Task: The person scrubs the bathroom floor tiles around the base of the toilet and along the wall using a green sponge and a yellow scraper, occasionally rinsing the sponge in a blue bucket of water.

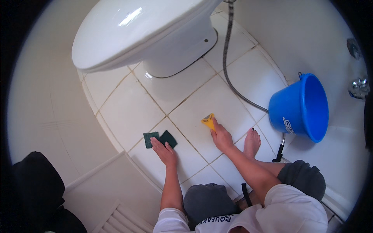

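My left hand (165,152) lies flat with fingers stretched out over two dark green scouring pads. One scouring pad (149,140) shows to the left of the fingers, and the other scouring pad (168,138) sticks out to their right. Both pads are on the white floor tiles (194,126). Farther right, my right hand (222,136) is closed round the handle of a small yellow scraper (208,121) with a flared, triangular head. The head points away from me, close to the tiles; whether it touches them I cannot tell.
A white toilet (167,50) stands ahead on the tiled floor. To the right a blue bucket (283,105) stands by the wall, with a grey flexible hose (226,70) running to it. Its black nozzle (279,151) shows below the bucket. My bare foot (252,143) is beside my right hand.
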Demonstrator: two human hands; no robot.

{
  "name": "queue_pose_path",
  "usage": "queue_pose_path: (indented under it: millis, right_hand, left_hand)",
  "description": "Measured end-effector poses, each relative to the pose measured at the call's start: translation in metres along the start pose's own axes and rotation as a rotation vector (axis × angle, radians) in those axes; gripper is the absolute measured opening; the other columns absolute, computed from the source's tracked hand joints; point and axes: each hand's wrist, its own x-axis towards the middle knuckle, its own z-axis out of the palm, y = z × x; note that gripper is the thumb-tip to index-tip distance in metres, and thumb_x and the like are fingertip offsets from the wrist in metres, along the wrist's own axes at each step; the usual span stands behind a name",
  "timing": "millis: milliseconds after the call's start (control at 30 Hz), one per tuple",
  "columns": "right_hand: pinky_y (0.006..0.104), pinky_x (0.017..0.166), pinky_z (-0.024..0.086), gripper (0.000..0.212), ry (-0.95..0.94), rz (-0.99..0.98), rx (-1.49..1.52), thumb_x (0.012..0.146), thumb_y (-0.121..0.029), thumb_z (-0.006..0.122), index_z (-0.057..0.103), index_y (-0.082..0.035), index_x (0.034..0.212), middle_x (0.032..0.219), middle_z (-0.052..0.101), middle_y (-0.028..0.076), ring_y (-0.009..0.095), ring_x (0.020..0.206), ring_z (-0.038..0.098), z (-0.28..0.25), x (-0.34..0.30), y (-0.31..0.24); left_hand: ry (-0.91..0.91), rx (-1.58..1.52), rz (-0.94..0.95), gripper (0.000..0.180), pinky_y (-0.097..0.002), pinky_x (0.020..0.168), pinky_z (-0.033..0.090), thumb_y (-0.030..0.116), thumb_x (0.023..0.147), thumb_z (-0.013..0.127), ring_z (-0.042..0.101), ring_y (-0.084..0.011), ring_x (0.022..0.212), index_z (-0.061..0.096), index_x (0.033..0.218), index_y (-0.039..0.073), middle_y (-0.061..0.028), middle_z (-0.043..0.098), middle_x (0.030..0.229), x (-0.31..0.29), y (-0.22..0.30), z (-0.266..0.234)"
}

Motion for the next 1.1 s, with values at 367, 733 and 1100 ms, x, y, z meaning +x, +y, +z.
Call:
queue_pose_path:
  millis: [367, 733, 1100]
  right_hand:
    - [0.0436, 0.07, 0.051, 0.05, -0.047, -0.45, -0.077, 0.091, -0.021, 0.05, 0.034, -0.002, 0.135, 0.098, 0.06, 0.018, 0.034, 0.084, 0.061, 0.057, 0.149, -0.111]
    - [0.0462, 0.068, 0.051, 0.052, -0.092, -0.51, -0.03, 0.091, -0.022, 0.049, 0.031, 0.002, 0.134, 0.098, 0.06, 0.02, 0.036, 0.083, 0.062, 0.107, 0.164, -0.161]
    - [0.045, 0.074, 0.049, 0.047, -0.055, -0.37, -0.056, 0.093, -0.023, 0.048, 0.037, -0.001, 0.133, 0.107, 0.059, 0.019, 0.035, 0.087, 0.061, 0.115, 0.265, -0.22]
  left_hand:
    - [0.235, 0.208, -0.378, 0.055, -0.0488, 0.113, 0.011, 0.026, 0.093, 0.04, 0.017, -0.0351, 0.138, 0.028, 0.14, 0.001, -0.0187, 0.022, 0.149, 0.04, -0.04, -0.001]
    - [0.152, 0.25, -0.435, 0.057, -0.0494, 0.113, 0.01, 0.025, 0.091, 0.041, 0.014, -0.0352, 0.139, 0.025, 0.141, 0.001, -0.0189, 0.018, 0.149, 0.042, -0.043, -0.014]
    - [0.105, 0.212, -0.407, 0.061, -0.0511, 0.112, 0.008, 0.027, 0.089, 0.041, 0.013, -0.0358, 0.139, 0.024, 0.141, 0.001, -0.0197, 0.019, 0.149, 0.048, -0.043, -0.018]
